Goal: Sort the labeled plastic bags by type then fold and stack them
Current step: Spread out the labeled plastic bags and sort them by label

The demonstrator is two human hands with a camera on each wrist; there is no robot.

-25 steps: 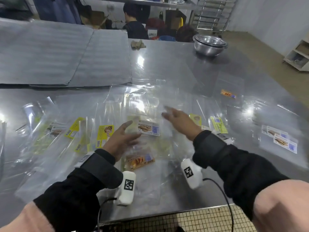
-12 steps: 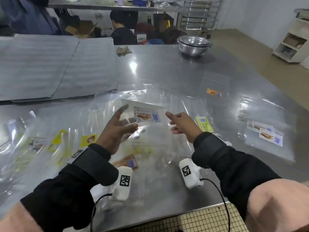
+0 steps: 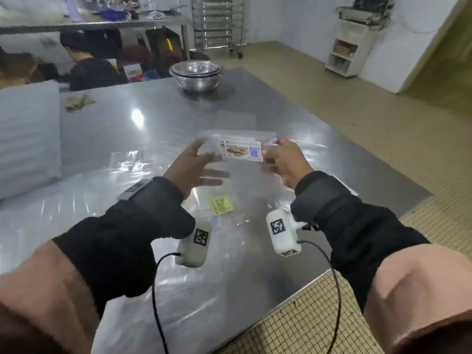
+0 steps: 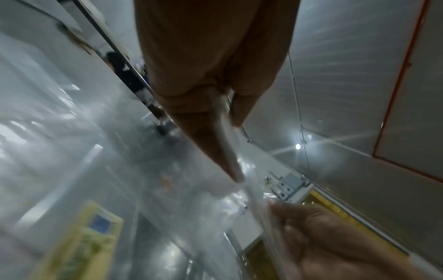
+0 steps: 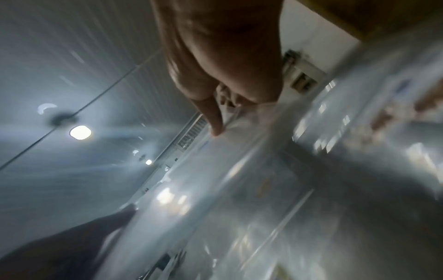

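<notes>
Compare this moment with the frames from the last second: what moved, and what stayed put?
Both hands lifted the clear bag with the white label off the pile and carried it right. The left hand and the right hand now hold it by its side edges. The steel bowls stayed put on the table.

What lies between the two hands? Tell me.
In the head view, a clear plastic bag with a white bread label spans the gap between the left hand and right hand, above the steel table.

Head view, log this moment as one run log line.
phase: sorting | left hand: holds clear bag's edge | right hand: pinches other edge | bag with white label: lifted above steel table | fold: not done
</notes>
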